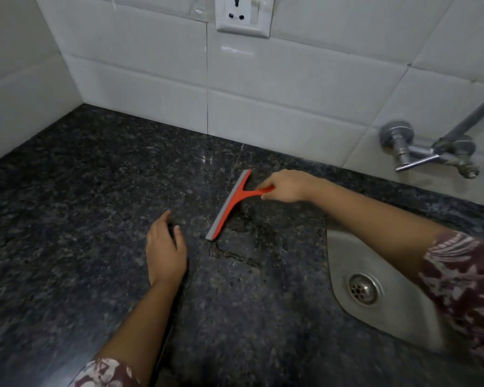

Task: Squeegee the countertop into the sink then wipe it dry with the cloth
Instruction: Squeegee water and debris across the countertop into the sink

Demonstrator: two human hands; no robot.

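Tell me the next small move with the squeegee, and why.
Probably pull the squeegee rightward toward the sink. The right hand grips its handle, the blade appears to rest on the countertop, and a wet patch lies between blade and sink, so one stroke should carry that water in.

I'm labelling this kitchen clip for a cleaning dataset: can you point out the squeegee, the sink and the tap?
squeegee [231,205], head view, on the orange bar behind the blade.
sink [344,263], head view, on its bare left wall.
tap [419,150], head view, on the chrome valve body.
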